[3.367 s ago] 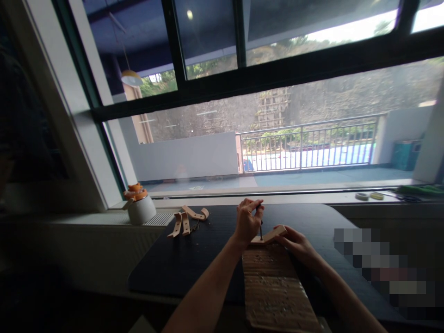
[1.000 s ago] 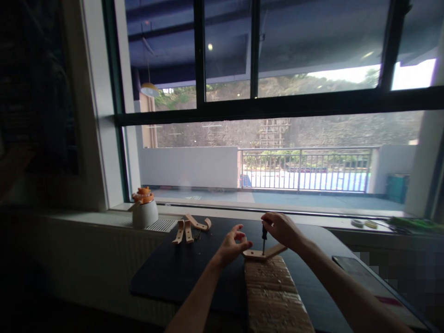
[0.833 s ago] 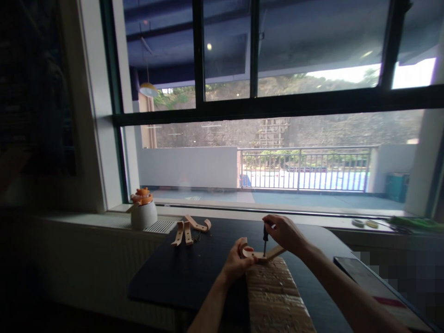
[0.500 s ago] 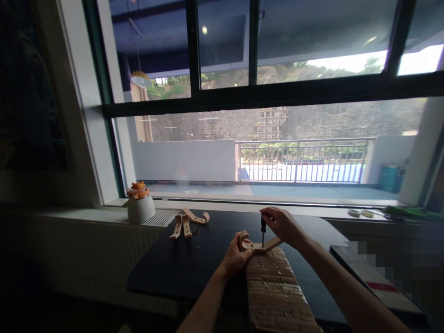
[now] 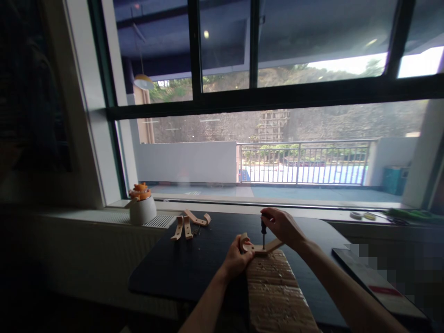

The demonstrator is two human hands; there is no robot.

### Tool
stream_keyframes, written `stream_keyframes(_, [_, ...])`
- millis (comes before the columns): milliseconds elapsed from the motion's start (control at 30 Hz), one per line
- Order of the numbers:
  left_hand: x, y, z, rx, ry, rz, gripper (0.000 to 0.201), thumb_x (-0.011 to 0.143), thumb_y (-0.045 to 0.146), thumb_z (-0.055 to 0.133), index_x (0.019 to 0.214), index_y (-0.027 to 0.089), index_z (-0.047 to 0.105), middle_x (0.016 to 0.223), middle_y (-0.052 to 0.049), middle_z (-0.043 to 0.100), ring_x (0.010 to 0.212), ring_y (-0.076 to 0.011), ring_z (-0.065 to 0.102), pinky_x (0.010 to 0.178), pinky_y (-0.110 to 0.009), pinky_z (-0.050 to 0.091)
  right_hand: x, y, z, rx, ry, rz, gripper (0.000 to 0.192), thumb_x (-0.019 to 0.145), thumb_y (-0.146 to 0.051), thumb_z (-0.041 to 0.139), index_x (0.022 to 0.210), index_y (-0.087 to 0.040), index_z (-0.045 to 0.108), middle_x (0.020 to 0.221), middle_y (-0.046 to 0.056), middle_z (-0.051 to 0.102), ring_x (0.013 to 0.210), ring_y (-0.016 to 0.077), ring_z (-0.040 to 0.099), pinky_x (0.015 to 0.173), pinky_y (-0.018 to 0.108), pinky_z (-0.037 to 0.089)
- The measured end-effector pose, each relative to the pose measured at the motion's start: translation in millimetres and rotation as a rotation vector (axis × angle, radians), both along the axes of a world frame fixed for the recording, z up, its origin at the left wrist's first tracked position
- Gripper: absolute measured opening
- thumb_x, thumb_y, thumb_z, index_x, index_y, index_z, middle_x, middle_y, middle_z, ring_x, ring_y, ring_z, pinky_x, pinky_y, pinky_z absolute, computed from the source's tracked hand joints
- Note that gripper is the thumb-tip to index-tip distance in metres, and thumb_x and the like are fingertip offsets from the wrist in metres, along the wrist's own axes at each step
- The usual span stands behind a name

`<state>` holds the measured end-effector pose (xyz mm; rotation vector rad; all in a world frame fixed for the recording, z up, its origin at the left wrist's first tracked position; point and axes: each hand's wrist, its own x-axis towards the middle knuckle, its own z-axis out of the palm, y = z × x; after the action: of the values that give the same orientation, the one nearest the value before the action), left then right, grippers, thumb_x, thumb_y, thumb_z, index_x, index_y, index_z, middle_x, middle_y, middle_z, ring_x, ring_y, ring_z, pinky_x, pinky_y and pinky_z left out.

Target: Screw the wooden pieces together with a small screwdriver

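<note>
My left hand [image 5: 237, 257] is closed around the curled end of a pale wooden hook [image 5: 258, 249]. The hook lies across the far end of a long block [image 5: 277, 291] that looks wrapped in brown cardboard and clear tape. My right hand [image 5: 282, 225] grips the top of a dark-handled screwdriver [image 5: 264, 226]. The screwdriver stands upright, its tip at a hole in the middle of the hook; any screw there is too small to make out. Beyond my left hand, three more wooden hooks [image 5: 188, 227] lie on the dark table [image 5: 166, 263], with small screws [image 5: 197, 230] beside them.
A pale pot with an orange lid [image 5: 142, 207] stands on the windowsill at left. Rolls of tape [image 5: 362, 216] and a green item [image 5: 409, 215] lie on the sill at right. A flat dark-edged panel [image 5: 376, 282] is at the right. A large window rises behind the table.
The view has shifted slightly. Both hands stay in place on the hook and the screwdriver, with no clear movement of either.
</note>
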<state>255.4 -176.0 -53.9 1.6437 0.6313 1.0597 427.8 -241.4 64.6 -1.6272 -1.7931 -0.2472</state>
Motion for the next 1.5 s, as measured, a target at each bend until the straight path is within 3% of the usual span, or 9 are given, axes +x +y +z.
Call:
stream_keyframes(1033, [0,-4,4.8,-0.023,-0.007,0.019,0.035,0.062,0.022,0.073,0.092,0.017,0.057,0.088,-0.003,0.065,0.082,-0.0172,0.06,0.082,-0.029,0.048,2,-5,15.7,-0.077,-0.146,-0.054,0.02,0.093,-0.034,0.056,0.1,-0.016,0.064,0.098,0.004,0.066,0.084,0.0167,0.064,0.076,0.037,0.053])
stream_keyframes(1500, [-1,-4,3.8,-0.001,-0.007,-0.003,0.032,0.065,0.021,0.07,0.093,0.017,0.055,0.089,-0.003,0.064,0.08,-0.0167,0.059,0.079,-0.029,0.047,6,-4,15.7,-0.106,-0.19,-0.159,0.021,0.093,-0.035,0.056,0.1,-0.016,0.064,0.097,0.004,0.066,0.082,0.0162,0.063,0.074,0.036,0.053])
